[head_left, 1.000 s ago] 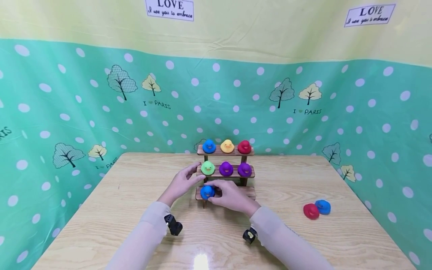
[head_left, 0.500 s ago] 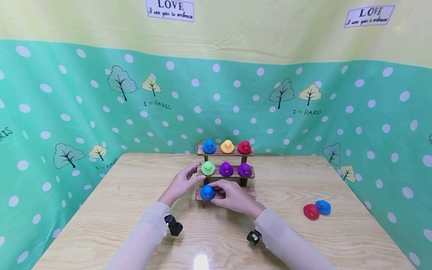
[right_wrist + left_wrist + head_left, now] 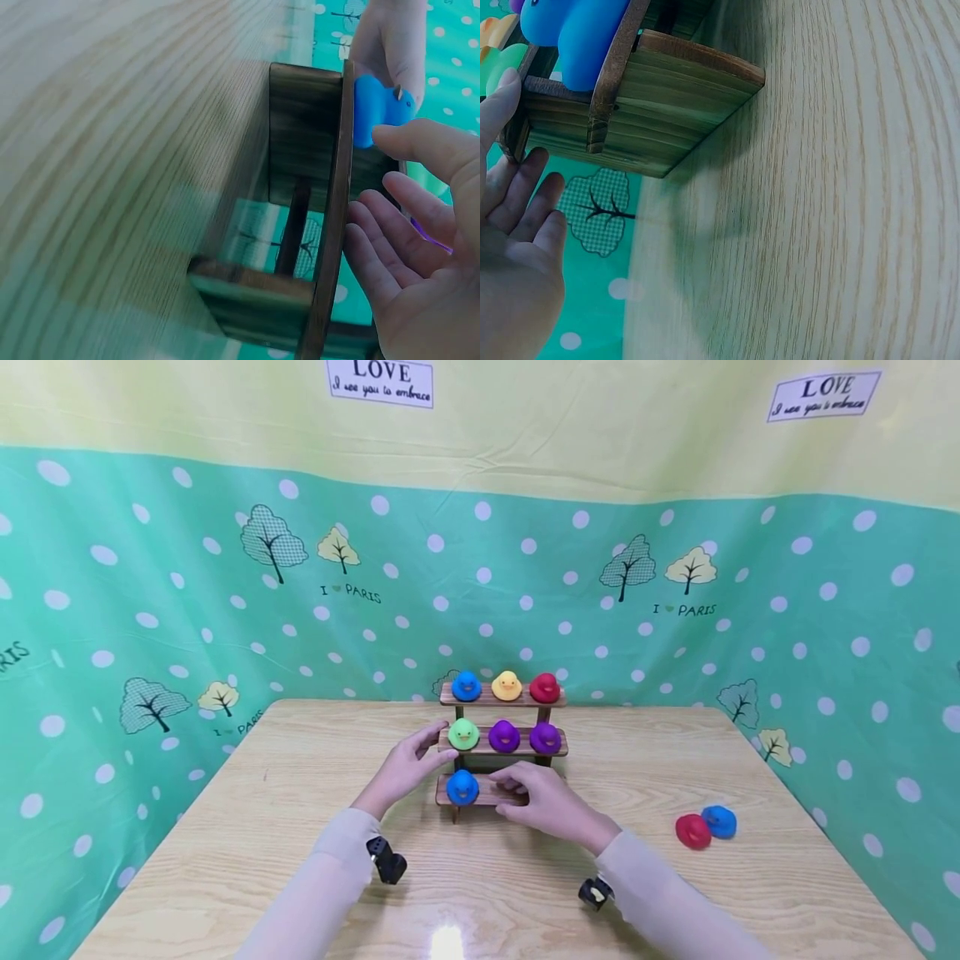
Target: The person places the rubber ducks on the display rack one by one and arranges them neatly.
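A three-tier wooden stand (image 3: 487,797) holds toy ducks. Alone on its bottom tier, at the left end, sits a blue duck (image 3: 462,787). My right hand (image 3: 551,804) is just right of that duck, fingers loosely bent and holding nothing, over the bare part of the tier. In the right wrist view, a gap shows between the fingers (image 3: 390,247) and the duck. My left hand (image 3: 401,770) stays at the stand's left end, its thumb and fingers spread at the middle tier beside a green duck (image 3: 463,735).
Two purple ducks (image 3: 504,737) share the middle tier. Blue, yellow (image 3: 507,686) and red ducks stand on top. On the table at right lie a red duck (image 3: 693,832) and another blue duck (image 3: 720,821), side by side. A patterned cloth (image 3: 525,560) hangs behind and along both sides.
My right hand has let go of the blue duck and moved right, away from it. The duck stays at the bottom tier's left end. My left hand keeps its place.
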A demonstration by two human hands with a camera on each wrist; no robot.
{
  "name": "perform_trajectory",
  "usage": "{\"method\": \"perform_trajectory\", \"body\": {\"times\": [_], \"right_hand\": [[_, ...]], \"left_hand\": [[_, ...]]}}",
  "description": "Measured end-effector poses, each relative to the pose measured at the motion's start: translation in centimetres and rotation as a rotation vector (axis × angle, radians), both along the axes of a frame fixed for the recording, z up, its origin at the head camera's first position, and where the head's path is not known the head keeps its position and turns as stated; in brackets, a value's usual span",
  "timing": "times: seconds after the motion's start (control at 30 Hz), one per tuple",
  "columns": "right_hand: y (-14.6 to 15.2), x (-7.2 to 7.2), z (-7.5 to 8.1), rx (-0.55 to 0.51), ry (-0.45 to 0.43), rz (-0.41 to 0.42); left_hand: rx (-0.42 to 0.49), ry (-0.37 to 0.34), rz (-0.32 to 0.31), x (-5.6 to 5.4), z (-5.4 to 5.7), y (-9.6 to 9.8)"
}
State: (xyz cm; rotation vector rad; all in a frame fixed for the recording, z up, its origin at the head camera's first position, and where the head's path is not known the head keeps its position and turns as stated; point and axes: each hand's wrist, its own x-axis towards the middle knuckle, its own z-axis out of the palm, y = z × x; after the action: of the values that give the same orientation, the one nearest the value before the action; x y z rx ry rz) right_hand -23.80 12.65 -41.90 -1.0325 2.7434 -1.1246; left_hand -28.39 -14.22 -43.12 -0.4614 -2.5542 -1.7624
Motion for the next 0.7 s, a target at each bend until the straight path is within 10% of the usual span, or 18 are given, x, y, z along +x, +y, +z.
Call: {"method": "perform_trajectory", "body": {"times": [0.7], "right_hand": [[6.4, 1.8, -0.1, 0.048, 0.096, -0.107]], "left_hand": [[0.000, -0.011, -0.012, 0.1, 0.1, -0.1]]}}
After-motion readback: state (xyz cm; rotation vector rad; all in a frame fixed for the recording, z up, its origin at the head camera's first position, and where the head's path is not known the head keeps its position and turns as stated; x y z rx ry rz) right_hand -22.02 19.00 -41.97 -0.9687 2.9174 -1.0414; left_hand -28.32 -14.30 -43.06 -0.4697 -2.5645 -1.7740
